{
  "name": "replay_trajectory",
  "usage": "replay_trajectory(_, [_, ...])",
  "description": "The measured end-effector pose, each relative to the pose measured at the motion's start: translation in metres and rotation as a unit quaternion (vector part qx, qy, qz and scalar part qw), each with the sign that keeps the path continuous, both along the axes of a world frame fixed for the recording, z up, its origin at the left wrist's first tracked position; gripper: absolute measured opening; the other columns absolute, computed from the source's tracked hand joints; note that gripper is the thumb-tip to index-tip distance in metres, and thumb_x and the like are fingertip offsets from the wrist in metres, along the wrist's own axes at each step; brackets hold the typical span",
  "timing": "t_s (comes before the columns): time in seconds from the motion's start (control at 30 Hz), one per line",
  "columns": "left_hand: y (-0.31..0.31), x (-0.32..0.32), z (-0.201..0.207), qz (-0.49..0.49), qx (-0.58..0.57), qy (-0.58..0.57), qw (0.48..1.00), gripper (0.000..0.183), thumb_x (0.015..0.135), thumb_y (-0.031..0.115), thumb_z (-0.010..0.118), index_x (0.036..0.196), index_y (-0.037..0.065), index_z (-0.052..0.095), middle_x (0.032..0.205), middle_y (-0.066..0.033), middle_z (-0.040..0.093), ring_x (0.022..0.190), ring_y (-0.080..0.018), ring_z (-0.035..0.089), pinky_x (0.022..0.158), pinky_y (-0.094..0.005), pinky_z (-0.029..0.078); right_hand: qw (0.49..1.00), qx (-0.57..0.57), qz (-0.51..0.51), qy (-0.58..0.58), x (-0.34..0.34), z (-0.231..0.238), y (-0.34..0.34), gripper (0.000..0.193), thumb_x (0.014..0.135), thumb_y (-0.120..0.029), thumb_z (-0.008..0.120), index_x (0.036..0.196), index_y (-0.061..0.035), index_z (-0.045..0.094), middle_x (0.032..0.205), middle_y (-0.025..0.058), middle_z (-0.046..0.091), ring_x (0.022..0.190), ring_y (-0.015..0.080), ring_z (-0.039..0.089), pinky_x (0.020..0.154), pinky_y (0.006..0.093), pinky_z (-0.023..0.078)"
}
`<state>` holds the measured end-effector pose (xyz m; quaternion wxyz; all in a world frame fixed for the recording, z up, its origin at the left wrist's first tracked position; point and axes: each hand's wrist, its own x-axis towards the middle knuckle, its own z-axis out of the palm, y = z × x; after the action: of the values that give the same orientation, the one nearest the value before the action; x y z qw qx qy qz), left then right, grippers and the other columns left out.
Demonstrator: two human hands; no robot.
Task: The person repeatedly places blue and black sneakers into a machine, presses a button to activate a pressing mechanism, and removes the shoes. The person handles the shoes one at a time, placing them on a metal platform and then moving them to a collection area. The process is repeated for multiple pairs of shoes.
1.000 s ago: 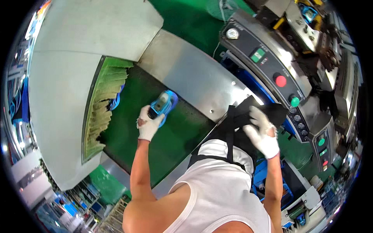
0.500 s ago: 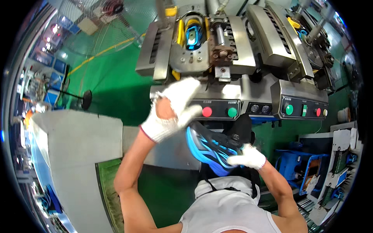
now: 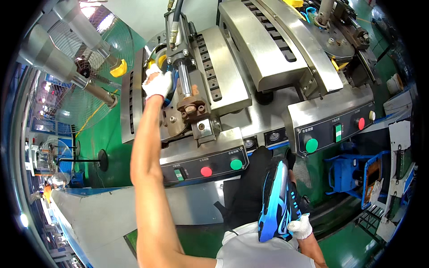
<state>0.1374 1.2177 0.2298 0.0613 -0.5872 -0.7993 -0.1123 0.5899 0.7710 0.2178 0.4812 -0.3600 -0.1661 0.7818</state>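
One arm (image 3: 147, 169) is stretched almost straight, and at its end the left hand (image 3: 157, 84), gloved in nubby white knit, is down inside the steel press (image 3: 172, 127). Its fingers look bent, close beside a smooth blue piece (image 3: 167, 102); from here I can't tell how far they are open or whether they have hold of anything. The right hand (image 3: 300, 227), gloved alike, is closed on the near end of a shoe (image 3: 278, 201), held over the lap and pointing away from the body. The shoe is long and tapering, its bright blue running deeper toward the near end, with black parts alongside.

Room is tight around the left hand. A polished round rod (image 3: 184, 78) stands just to its right, above a rust-brown block (image 3: 191, 107), and a slotted steel cover (image 3: 131, 98) shuts in the other side. Further right, a gap parts this machine from a second press (image 3: 268, 53) with broad, brushed faces and crisp folded edges. The dark panel (image 3: 203, 172) makes a long straight front edge; between it and the torso lies the open space where the shoe is. Off left, smooth green floor (image 3: 105, 156) spreads below a wire fan (image 3: 84, 67).
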Motion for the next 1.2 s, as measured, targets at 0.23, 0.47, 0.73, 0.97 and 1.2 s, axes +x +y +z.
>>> replay_trajectory(0.23, [-0.055, -0.04, 0.095, -0.058, 0.141, -0.094, 0.984, 0.066, 0.089, 0.039, 0.076, 0.139, 0.001, 0.057, 0.128, -0.0271, 0.068, 0.12, -0.0406, 0.066, 0.104, -0.0446, 0.051, 0.933, 0.202, 0.057, -0.293, 0.035, -0.081, -0.037, 0.037, 0.081, 0.003, 0.074, 0.114, -0.0035, 0.059, 0.096, 0.0024, 0.065, 0.076, 0.0119, 0.061, 0.066, 0.0332, 0.05])
replay_trajectory(0.47, [-0.318, -0.039, 0.125, -0.075, 0.272, -0.162, 0.946, 0.052, 0.092, 0.012, 0.076, 0.138, -0.001, 0.057, 0.131, -0.0191, 0.064, 0.12, -0.0297, 0.063, 0.107, -0.0391, 0.048, 0.949, 0.016, 0.062, -0.31, -0.039, 0.006, 0.044, 0.025, 0.072, -0.004, 0.072, 0.08, -0.016, 0.051, 0.068, -0.0008, 0.044, 0.06, 0.0194, 0.05, 0.07, 0.038, 0.044])
replay_trajectory(0.73, [-0.565, -0.068, -0.016, 0.145, 0.135, -0.19, 0.962, 0.051, 0.083, 0.01, 0.078, 0.129, 0.002, 0.059, 0.117, -0.0184, 0.065, 0.103, -0.0361, 0.067, 0.092, -0.0472, 0.053, 0.91, 0.263, 0.061, -0.315, -0.21, 0.107, 0.226, 0.019, 0.089, -0.012, 0.079, 0.103, -0.0011, 0.074, 0.093, 0.0029, 0.073, 0.079, 0.0077, 0.066, 0.069, 0.0284, 0.056])
replay_trajectory(0.97, [-0.635, -0.065, -0.14, 0.182, 0.015, -0.154, 0.971, 0.058, 0.077, 0.016, 0.084, 0.129, 0.007, 0.059, 0.122, -0.0165, 0.062, 0.11, -0.0398, 0.064, 0.094, -0.0491, 0.053, 0.902, 0.196, 0.168, -0.345, -0.345, 0.119, 0.413, 0.021, 0.085, -0.016, 0.082, 0.1, -0.0033, 0.073, 0.097, 0.012, 0.076, 0.088, 0.0235, 0.073, 0.07, 0.0411, 0.06])
replay_trajectory(1.2, [-0.643, -0.074, -0.156, 0.117, 0.057, -0.337, 0.933, 0.056, 0.08, 0.009, 0.083, 0.13, 0.006, 0.058, 0.142, -0.0212, 0.056, 0.124, -0.0422, 0.061, 0.103, -0.0488, 0.053, 0.549, 0.326, 0.14, -0.757, -0.42, 0.025, 0.494, 0.042, 0.08, -0.019, 0.071, 0.116, 0.0035, 0.074, 0.127, 0.026, 0.072, 0.118, 0.0375, 0.07, 0.1, 0.0399, 0.054])
